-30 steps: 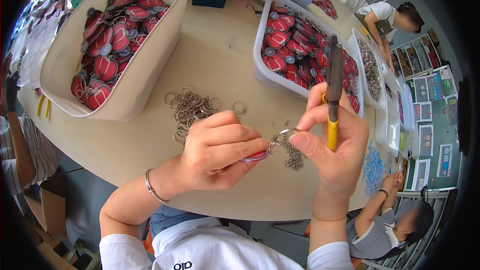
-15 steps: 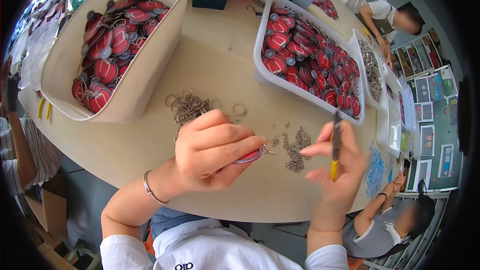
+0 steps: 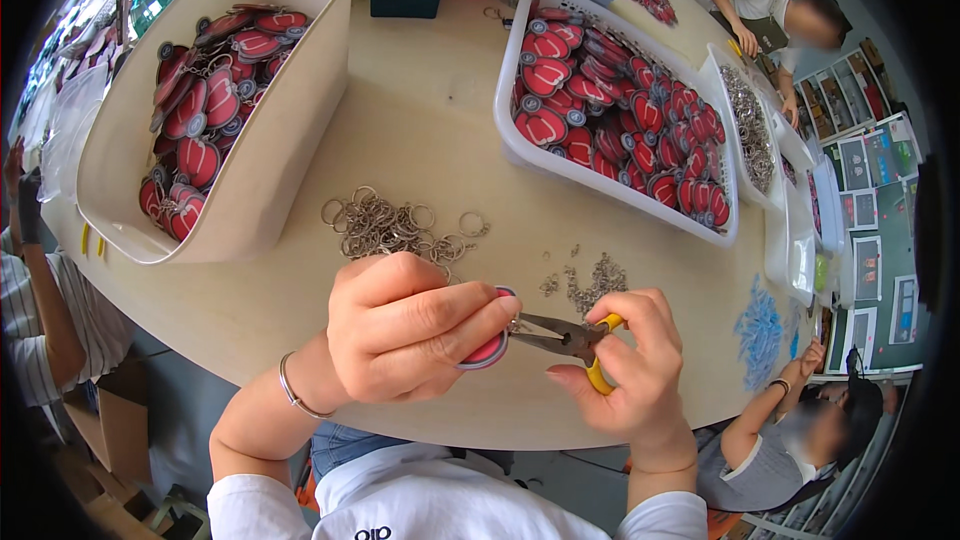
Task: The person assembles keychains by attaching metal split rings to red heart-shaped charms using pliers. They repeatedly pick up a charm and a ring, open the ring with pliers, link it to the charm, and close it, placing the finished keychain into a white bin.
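My left hand is closed around a red, grey-rimmed keychain tag, most of it hidden by the fingers. In my right hand are pliers with yellow handles and dark jaws. Those jaws point left, their tips at the tag's edge beside a small metal piece too tiny to make out fully. Beyond the left hand lies a heap of silvery key rings with chains. Just past the right hand is a smaller pile of little metal links.
A tall cream bin of red keychains stands at left, and a white basket of similar ones at back right. Beyond it sits a tray of metal parts. Blue strips lie at right. Other people sit around the table.
My right hand has moved left and turned the pliers from upright to pointing at the tag, bringing the jaws up to its edge. The left hand still grips the tag.
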Demonstrator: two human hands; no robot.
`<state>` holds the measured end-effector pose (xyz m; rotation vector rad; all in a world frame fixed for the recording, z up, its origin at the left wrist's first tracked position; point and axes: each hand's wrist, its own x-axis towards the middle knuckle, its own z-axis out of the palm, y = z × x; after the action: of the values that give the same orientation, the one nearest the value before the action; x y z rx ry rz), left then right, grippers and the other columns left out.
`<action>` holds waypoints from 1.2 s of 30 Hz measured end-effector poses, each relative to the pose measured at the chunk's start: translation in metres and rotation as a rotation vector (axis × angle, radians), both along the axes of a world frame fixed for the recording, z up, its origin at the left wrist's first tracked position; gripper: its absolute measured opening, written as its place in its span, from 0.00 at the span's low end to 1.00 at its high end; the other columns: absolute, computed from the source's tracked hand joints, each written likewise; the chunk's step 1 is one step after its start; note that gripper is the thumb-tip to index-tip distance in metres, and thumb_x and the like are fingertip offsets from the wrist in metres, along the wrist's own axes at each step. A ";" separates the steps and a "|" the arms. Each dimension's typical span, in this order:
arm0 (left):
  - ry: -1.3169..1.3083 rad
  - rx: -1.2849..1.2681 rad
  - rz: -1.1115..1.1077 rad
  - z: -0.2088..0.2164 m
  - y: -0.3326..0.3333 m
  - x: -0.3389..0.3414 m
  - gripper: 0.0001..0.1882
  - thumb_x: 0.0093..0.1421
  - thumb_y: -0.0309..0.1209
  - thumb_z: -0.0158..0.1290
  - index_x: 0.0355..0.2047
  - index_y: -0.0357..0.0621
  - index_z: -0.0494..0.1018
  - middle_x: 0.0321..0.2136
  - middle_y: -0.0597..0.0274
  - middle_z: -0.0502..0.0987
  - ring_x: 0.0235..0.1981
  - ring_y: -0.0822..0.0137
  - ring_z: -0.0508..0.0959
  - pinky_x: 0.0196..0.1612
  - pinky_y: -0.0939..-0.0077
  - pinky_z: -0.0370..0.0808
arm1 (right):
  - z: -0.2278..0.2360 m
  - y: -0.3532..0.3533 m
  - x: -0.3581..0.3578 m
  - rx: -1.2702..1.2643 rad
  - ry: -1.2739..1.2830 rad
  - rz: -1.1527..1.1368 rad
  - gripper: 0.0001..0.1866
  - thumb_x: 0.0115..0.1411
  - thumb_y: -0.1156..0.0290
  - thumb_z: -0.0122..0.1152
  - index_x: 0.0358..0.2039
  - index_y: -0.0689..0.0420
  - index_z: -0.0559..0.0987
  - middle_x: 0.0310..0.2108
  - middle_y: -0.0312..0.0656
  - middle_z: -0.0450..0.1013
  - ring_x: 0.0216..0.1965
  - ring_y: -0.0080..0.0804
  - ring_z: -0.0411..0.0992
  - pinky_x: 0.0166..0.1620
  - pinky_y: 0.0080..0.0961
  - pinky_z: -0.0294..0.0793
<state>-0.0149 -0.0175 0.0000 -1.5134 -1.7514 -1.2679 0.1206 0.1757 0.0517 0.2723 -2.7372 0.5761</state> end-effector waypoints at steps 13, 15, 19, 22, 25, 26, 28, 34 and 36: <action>0.024 -0.020 0.045 0.000 0.001 0.002 0.21 0.38 0.26 0.55 0.36 0.42 0.81 0.32 0.67 0.80 0.23 0.69 0.69 0.25 0.78 0.68 | -0.008 -0.005 0.006 0.068 0.056 -0.045 0.17 0.42 0.65 0.74 0.18 0.59 0.71 0.32 0.44 0.69 0.28 0.39 0.67 0.28 0.31 0.66; 0.011 -0.022 0.052 0.002 0.001 0.002 0.21 0.36 0.25 0.55 0.36 0.42 0.81 0.32 0.67 0.80 0.23 0.69 0.69 0.25 0.79 0.67 | -0.007 -0.003 0.007 0.096 0.055 -0.050 0.18 0.42 0.65 0.73 0.18 0.59 0.71 0.32 0.44 0.69 0.28 0.38 0.67 0.28 0.31 0.66; 0.064 -0.026 0.060 -0.001 0.002 0.002 0.22 0.35 0.25 0.55 0.36 0.42 0.81 0.32 0.67 0.79 0.23 0.69 0.69 0.24 0.79 0.67 | -0.005 -0.002 0.009 0.134 0.052 -0.030 0.17 0.41 0.66 0.73 0.17 0.59 0.70 0.31 0.44 0.69 0.26 0.37 0.66 0.26 0.30 0.65; 0.054 -0.024 0.054 -0.001 0.004 0.002 0.22 0.35 0.25 0.55 0.36 0.42 0.81 0.32 0.66 0.79 0.23 0.69 0.69 0.24 0.79 0.67 | -0.004 -0.002 0.011 0.165 0.061 -0.019 0.17 0.40 0.68 0.73 0.16 0.59 0.70 0.31 0.45 0.68 0.24 0.36 0.65 0.23 0.28 0.64; -0.009 -0.025 0.047 0.000 0.001 0.004 0.21 0.36 0.23 0.56 0.36 0.42 0.81 0.32 0.66 0.80 0.24 0.69 0.69 0.25 0.79 0.68 | -0.012 -0.004 0.012 0.130 0.093 -0.006 0.16 0.40 0.69 0.73 0.16 0.59 0.71 0.30 0.45 0.68 0.22 0.35 0.64 0.21 0.26 0.62; -0.042 -0.017 0.044 0.000 0.000 0.006 0.21 0.36 0.23 0.56 0.36 0.42 0.81 0.32 0.66 0.80 0.24 0.69 0.70 0.25 0.79 0.68 | -0.018 -0.008 0.012 0.107 0.114 -0.015 0.16 0.40 0.69 0.73 0.17 0.60 0.72 0.30 0.45 0.68 0.21 0.35 0.64 0.21 0.25 0.62; -0.092 -0.006 0.028 0.001 0.000 0.009 0.21 0.37 0.22 0.56 0.36 0.42 0.81 0.32 0.66 0.80 0.24 0.69 0.70 0.26 0.79 0.68 | -0.025 -0.016 0.015 0.069 0.127 -0.040 0.15 0.41 0.69 0.73 0.18 0.60 0.72 0.30 0.45 0.68 0.21 0.35 0.63 0.21 0.25 0.62; -0.102 -0.006 0.011 0.003 -0.004 0.007 0.21 0.37 0.21 0.56 0.36 0.44 0.81 0.33 0.67 0.80 0.25 0.69 0.70 0.27 0.79 0.69 | -0.027 -0.021 0.011 -0.119 0.043 -0.052 0.15 0.45 0.66 0.72 0.19 0.61 0.74 0.33 0.45 0.67 0.26 0.37 0.64 0.27 0.29 0.64; -0.077 -0.003 0.013 0.002 -0.003 0.007 0.21 0.37 0.21 0.56 0.36 0.44 0.81 0.34 0.67 0.81 0.25 0.69 0.69 0.28 0.79 0.69 | -0.023 -0.018 0.010 -0.142 0.008 -0.032 0.15 0.45 0.66 0.72 0.19 0.61 0.74 0.34 0.44 0.67 0.27 0.37 0.64 0.29 0.30 0.65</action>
<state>-0.0083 -0.0208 0.0022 -1.4701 -1.8091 -1.3339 0.1310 0.1579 0.0285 0.1950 -2.6715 0.7543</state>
